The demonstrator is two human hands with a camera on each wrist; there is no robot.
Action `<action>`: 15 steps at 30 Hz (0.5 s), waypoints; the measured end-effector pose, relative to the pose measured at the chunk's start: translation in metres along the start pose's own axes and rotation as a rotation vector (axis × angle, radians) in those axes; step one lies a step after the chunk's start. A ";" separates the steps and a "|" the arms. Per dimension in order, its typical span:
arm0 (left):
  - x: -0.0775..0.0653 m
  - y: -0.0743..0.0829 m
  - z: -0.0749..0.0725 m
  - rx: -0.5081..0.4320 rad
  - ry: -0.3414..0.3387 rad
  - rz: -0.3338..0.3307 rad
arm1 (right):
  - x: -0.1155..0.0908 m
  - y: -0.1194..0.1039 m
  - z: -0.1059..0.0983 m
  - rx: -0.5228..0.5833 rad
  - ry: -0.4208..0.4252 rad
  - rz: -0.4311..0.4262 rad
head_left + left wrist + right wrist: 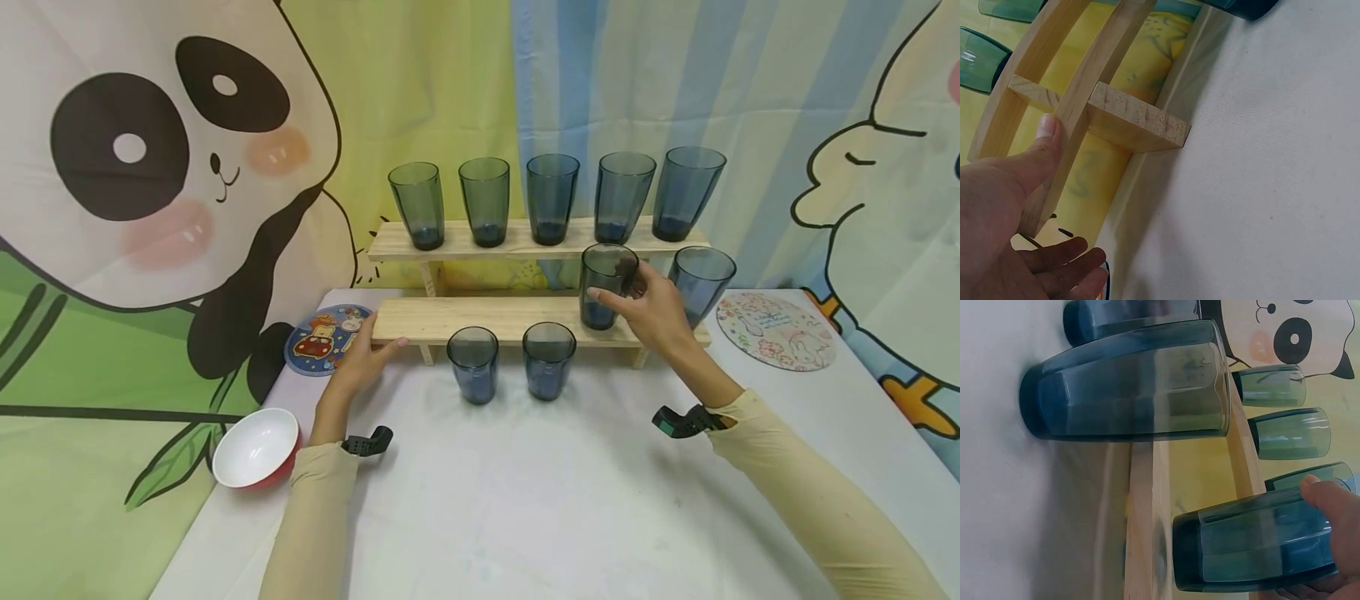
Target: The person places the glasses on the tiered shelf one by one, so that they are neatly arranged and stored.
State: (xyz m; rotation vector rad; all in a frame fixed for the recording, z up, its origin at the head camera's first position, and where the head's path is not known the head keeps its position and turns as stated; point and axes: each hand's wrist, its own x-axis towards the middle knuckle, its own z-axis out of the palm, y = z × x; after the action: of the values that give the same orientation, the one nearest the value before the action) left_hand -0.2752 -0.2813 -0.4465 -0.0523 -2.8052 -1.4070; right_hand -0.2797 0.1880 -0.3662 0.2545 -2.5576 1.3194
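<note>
My right hand (655, 305) grips a blue-tinted glass (598, 310) at the lower step of a two-step wooden rack (480, 317). In the right wrist view, thumb and fingers wrap the upper part of that glass (1241, 544); its base is at the step. My left hand (360, 360) is at the left end of the lower step. In the left wrist view the thumb of the left hand (1004, 206) rests against the board's edge, while the other fingers stay loosely bent beside it. Another glass (701, 283) stands on the lower step, right of my right hand.
Several like glasses (552, 200) line the upper step (517, 242). Two more glasses, a left one (474, 367) and a right one (548, 362), stand on the white table before the rack. Round mats lie left (315, 342) and right (776, 331); a bowl (257, 448) sits at the left.
</note>
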 end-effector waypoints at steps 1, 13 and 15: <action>0.000 0.000 0.000 0.001 0.000 0.001 | 0.000 0.000 0.000 -0.001 -0.001 0.001; 0.002 -0.004 0.000 -0.002 -0.009 -0.006 | 0.000 0.006 0.001 0.016 -0.010 0.026; 0.001 -0.003 -0.001 0.000 -0.007 -0.011 | 0.000 0.007 0.001 0.016 -0.007 0.025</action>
State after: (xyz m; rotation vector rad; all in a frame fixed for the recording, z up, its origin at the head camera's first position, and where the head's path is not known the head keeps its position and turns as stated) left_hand -0.2767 -0.2835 -0.4485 -0.0427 -2.8154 -1.4122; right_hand -0.2821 0.1907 -0.3719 0.2314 -2.5652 1.3508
